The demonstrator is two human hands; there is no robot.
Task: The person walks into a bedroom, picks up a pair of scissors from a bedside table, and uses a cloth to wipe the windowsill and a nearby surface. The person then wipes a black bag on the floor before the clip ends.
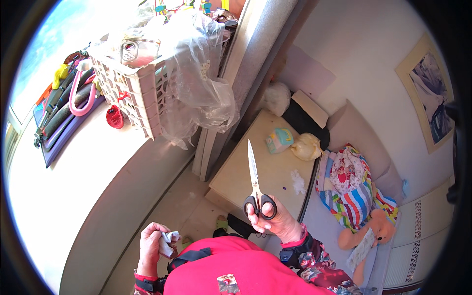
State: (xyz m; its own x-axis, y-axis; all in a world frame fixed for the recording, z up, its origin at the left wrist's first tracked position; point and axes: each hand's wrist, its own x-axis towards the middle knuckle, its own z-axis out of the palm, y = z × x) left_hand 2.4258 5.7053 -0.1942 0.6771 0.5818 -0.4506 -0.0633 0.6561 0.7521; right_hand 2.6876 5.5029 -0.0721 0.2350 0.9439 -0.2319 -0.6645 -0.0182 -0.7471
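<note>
In my right hand (282, 217) is a pair of scissors (254, 180) with black plastic handles. Its blades are together and point away from me, and my fingers pass through the handle loops. My left hand (150, 241) grips a crumpled piece of whitish cloth or tissue (167, 243) beside my body. The two hands are apart, on either side of the red garment (228, 258) that I wear. Part of the left fingers is hidden behind the bunched cloth.
A plastic basket (142, 99) draped with a clear plastic bag (206, 96) stands on the white sill (92, 155). Right of the wall edge, a wooden board (236, 162) bears a package (279, 140) and crumpled tissue (298, 182). A striped quilt (354, 199) and teddy bear (381, 228) lie farther right.
</note>
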